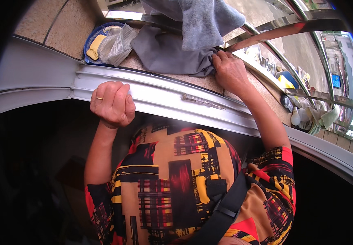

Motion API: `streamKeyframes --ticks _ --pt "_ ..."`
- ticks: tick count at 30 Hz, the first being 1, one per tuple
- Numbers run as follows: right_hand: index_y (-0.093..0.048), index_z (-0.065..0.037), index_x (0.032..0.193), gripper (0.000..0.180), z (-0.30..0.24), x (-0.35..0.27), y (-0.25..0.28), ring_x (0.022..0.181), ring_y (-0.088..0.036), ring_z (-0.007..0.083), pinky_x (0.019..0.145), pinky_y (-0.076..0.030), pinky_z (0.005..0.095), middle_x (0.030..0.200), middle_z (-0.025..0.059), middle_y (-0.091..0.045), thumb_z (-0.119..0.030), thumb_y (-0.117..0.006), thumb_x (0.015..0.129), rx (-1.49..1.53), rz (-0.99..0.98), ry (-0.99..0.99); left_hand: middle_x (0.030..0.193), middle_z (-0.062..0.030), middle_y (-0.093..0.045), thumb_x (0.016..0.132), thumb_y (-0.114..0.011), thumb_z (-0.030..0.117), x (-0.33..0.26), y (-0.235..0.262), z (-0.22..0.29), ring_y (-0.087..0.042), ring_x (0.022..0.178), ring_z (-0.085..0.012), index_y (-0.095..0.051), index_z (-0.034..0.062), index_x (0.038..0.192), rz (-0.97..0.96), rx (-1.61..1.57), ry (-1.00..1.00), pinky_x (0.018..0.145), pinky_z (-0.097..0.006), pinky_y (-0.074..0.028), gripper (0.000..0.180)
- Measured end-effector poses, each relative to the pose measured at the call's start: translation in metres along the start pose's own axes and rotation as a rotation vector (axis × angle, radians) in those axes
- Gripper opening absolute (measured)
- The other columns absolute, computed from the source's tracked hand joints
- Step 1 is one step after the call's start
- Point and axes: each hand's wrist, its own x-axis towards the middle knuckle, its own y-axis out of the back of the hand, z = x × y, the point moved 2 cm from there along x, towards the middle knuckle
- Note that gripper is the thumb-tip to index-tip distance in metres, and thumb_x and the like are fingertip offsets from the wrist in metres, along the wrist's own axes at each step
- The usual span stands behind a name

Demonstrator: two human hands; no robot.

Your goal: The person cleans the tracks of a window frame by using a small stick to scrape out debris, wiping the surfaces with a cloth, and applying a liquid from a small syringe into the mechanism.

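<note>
My left hand [112, 102], with a ring on one finger, is closed in a fist over the near edge of the white window track [152, 92]. A small pale bit shows beside its thumb, but I cannot make out what the fist holds. With bent fingers, my right hand [233, 73] grips the right end of a dark grey cloth [164, 53] bunched on the stone ledge. A lighter grey-blue towel [209, 24] hangs just above that hand. Between my hands, a slim clear tool like a small screwdriver [203, 101] lies in the track.
A blue basin [87, 43] at the left of the ledge holds a yellow sponge-like block [96, 47] and a whitish mesh cloth [117, 45]. Metal bars [284, 61] curve along the outer side. Farther right sit a white bulb-shaped item [295, 117] and a pale rag [325, 118].
</note>
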Motion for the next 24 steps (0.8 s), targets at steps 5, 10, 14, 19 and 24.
streamKeyframes --ticks 5,10,14,19,24 --pt "-0.065 0.001 0.095 0.021 -0.033 0.062 0.01 0.087 -0.065 0.0343 0.075 -0.053 0.0427 0.092 0.0163 -0.064 -0.005 -0.06 0.075 -0.093 0.411 0.107 0.082 -0.0102 -0.064 0.084 -0.058 0.02 0.002 -0.011 0.003 -0.063 0.075 -0.0283 -0.068 0.0017 0.088 0.066 -0.011 -0.022 0.066 -0.037 -0.049 0.022" --pt "-0.064 -0.001 0.086 0.013 -0.062 0.11 -0.017 0.083 -0.065 0.0344 0.077 -0.053 0.0403 0.089 0.0163 -0.063 -0.001 -0.058 0.075 -0.128 0.279 0.196 0.081 -0.0098 -0.063 0.083 -0.058 0.019 0.007 -0.003 0.0 -0.062 0.073 -0.0278 -0.068 0.0023 0.087 0.044 0.022 -0.025 0.066 -0.037 -0.048 0.02" --pt "-0.063 0.0 0.088 0.011 -0.035 0.103 -0.014 0.085 -0.065 0.0328 0.076 -0.053 0.0415 0.092 0.0147 -0.064 -0.003 -0.059 0.079 0.314 0.329 0.234 0.08 -0.009 -0.063 0.084 -0.059 0.019 0.007 -0.007 -0.004 -0.061 0.073 -0.0272 -0.068 0.0028 0.085 0.024 0.017 -0.014 0.065 -0.036 -0.048 0.018" --pt "-0.064 0.001 0.095 0.021 0.006 0.04 0.037 0.077 -0.067 0.0365 0.072 -0.053 0.0454 0.078 0.0203 -0.066 -0.011 -0.063 0.078 0.346 -0.346 0.212 0.079 -0.0106 -0.063 0.083 -0.058 0.016 0.005 -0.001 -0.003 -0.061 0.072 -0.0282 -0.068 0.0016 0.085 0.013 0.042 -0.002 0.066 -0.037 -0.048 0.018" --pt "-0.057 0.0 0.083 0.013 0.004 -0.001 0.041 0.071 -0.064 0.0397 0.067 -0.051 0.0487 0.068 0.0187 -0.063 -0.005 -0.063 0.072 0.367 -0.372 0.285 0.08 -0.0096 -0.064 0.084 -0.058 0.019 0.002 -0.005 -0.004 -0.062 0.072 -0.027 -0.068 0.0024 0.085 0.039 0.03 -0.027 0.065 -0.036 -0.048 0.02"
